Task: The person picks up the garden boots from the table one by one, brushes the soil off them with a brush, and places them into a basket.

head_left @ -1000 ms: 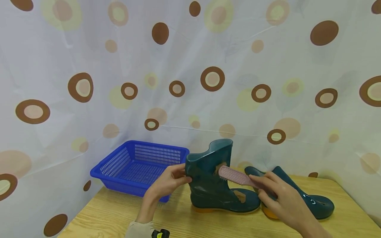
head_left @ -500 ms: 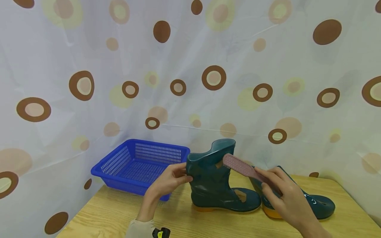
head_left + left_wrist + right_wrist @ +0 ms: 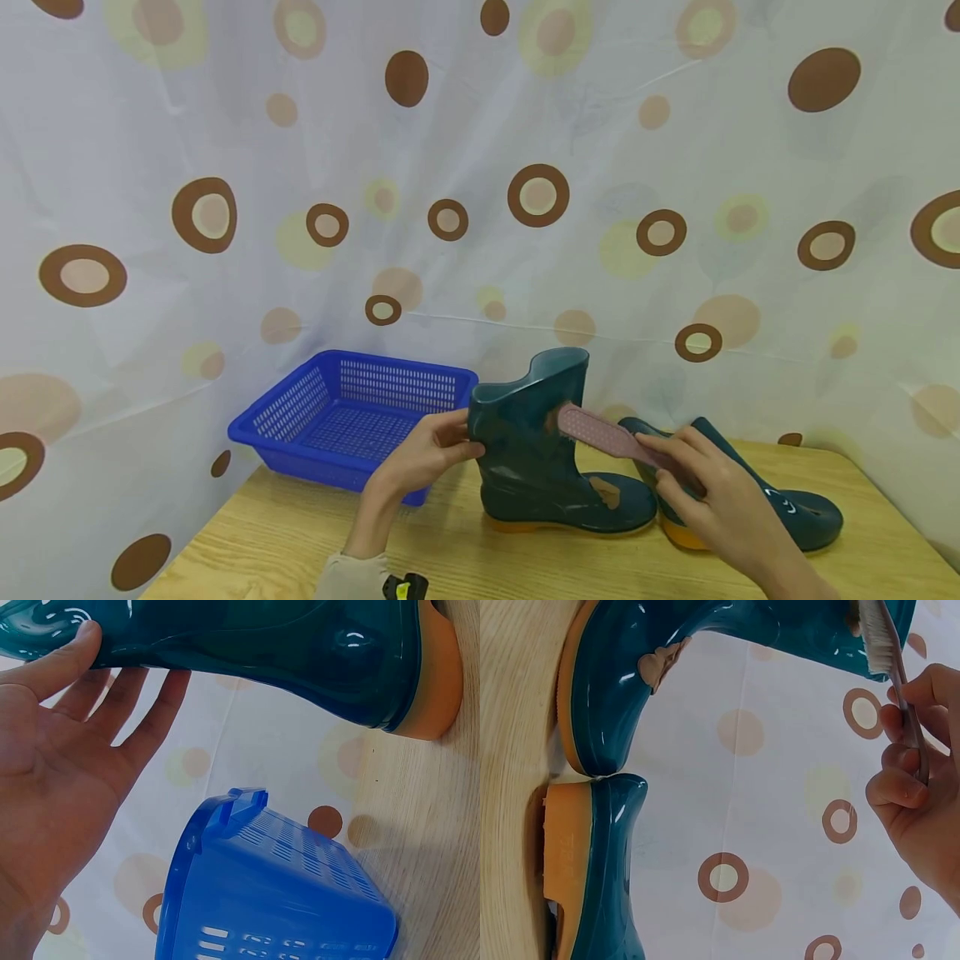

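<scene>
The smeared boot (image 3: pixel 528 475) stands upright on the worktop (image 3: pixel 450 554), pinched at its upper back edge by the left hand (image 3: pixel 426 454), and could tip or skid if the brush (image 3: pixel 596 432), gripped in the right hand (image 3: pixel 720 492), presses too hard.

Here it is, the pale wood-grain desk (image 3: pixel 442 558), its boards running light and yellowish under everything, and over on the far left sits the blue basket (image 3: pixel 315 471), open side up with its slotted walls flaring toward the rim! Right of it, about mid-desk, the dark green boot (image 3: pixel 521 479) stands upright on an orange sole, toe aimed right, brown patches on its shaft and instep. And just beside that toe, further right, comes the second green boot (image 3: pixel 810 518), also on an orange sole, toe pointing right!
</scene>
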Tool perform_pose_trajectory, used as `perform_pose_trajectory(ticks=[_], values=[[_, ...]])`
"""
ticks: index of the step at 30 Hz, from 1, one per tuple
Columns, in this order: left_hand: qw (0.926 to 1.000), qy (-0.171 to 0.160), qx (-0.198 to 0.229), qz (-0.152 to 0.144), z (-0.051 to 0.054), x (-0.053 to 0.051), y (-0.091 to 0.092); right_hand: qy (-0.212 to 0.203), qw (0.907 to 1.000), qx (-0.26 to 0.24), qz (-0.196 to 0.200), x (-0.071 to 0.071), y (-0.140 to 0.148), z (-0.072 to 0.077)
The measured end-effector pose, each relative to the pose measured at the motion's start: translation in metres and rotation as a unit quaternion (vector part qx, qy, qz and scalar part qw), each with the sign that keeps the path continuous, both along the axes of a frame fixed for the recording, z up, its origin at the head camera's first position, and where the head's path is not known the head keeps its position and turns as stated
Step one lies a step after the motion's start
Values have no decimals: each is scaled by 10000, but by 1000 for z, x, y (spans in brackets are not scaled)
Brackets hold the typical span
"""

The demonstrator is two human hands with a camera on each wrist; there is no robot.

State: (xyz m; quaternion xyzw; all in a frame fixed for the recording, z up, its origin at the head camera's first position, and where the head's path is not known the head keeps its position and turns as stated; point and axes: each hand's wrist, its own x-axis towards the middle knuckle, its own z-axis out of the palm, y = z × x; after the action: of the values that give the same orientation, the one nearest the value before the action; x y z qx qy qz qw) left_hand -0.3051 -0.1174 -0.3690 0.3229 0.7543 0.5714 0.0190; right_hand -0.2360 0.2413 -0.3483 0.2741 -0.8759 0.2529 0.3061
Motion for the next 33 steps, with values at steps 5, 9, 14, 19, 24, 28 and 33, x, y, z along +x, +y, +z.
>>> perform_pose_trajectory(ticks=[5,9,14,19,24,28,33], values=[[10000,41,-26,6,1,1,0,66,10000,-32,-4,1,3,3],[10000,36,-25,15,2,1,0,246,9995,-198,85,1,4,4],[10000,-1,-46,26,2,1,0,332,9990,-266,110,0,4,3],[10000,5,-73,57,1,1,0,281,9993,-190,145,-1,3,2],[10000,13,-60,51,2,2,1,189,9997,-96,117,0,3,2],[10000,8,-57,56,2,1,1,22,10000,32,88,0,5,2],[10000,17,-57,48,1,0,0,-368,9987,301,159,0,9,0]])
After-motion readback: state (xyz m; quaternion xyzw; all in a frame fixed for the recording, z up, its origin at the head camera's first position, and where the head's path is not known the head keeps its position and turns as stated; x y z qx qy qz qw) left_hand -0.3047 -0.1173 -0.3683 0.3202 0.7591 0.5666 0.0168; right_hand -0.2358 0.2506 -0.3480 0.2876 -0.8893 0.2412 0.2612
